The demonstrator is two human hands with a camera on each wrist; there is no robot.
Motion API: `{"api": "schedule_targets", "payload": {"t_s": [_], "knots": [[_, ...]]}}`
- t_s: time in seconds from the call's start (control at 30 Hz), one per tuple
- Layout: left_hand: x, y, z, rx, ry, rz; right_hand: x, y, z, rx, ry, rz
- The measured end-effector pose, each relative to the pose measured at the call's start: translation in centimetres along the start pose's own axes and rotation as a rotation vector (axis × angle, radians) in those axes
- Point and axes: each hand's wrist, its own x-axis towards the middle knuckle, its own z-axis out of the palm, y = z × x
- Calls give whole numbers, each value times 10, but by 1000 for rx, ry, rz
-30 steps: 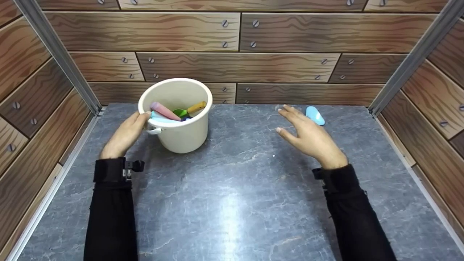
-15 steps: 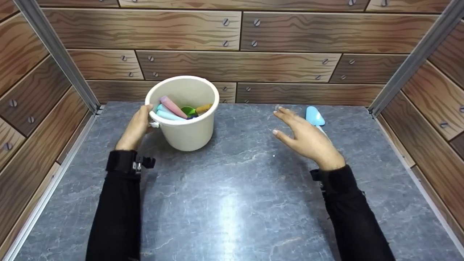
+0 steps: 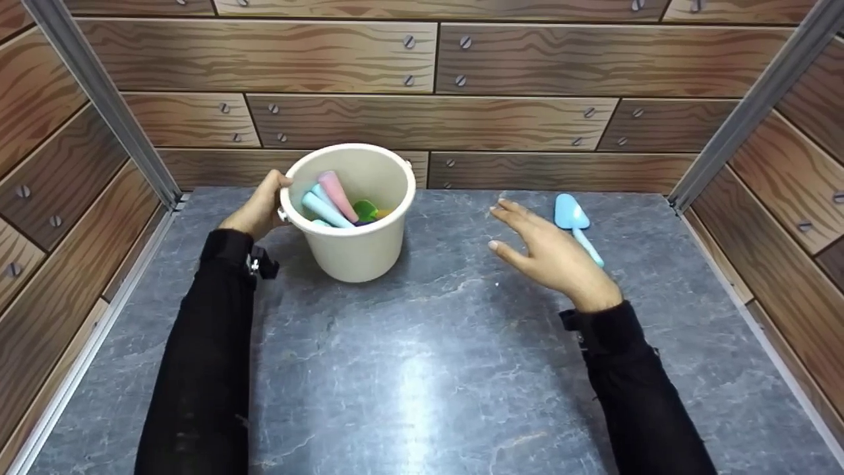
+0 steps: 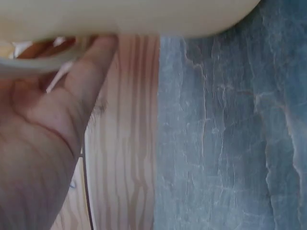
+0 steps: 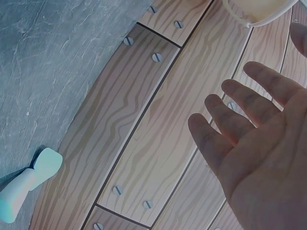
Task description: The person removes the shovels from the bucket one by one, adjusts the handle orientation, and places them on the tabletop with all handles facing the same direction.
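A cream plastic bucket (image 3: 356, 254) stands at the back left in the head view. My left hand (image 3: 258, 208) grips its rim on the left side; in the left wrist view, fingers of that hand (image 4: 53, 120) reach the bucket wall (image 4: 144, 19). Inside the bucket lie a pink handle (image 3: 337, 196), light blue handles (image 3: 328, 210), a green piece (image 3: 364, 210) and a bit of yellow-orange; their lower parts are hidden. My right hand (image 3: 557, 257) hovers with spread fingers and holds nothing. Just right of it, a light blue toy shovel (image 3: 571, 213) lies on the table.
The grey marbled tabletop (image 3: 409, 369) is bounded by wood-patterned walls (image 3: 527, 125) at the back and both sides. Metal posts (image 3: 105, 99) stand in the rear corners. A tiny white speck lies near mid-table.
My left hand has shifted the bucket to the right, and the handles inside sit at a different angle. The right hand has drifted slightly left, uncovering the shovel's handle.
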Motion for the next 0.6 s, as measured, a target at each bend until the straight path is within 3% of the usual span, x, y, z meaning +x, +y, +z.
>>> {"api": "schedule_targets", "payload": {"t_s": [0.2,0.43,0.6], "knots": [[9,5,5,10,-55,-56,-1,0,0,2,-2,5],[-4,4,12,23,-60,-1,-1,-1,0,1,3,-2],[-19,2,24,5,27,29,-1,0,1,7,1,-6]]}}
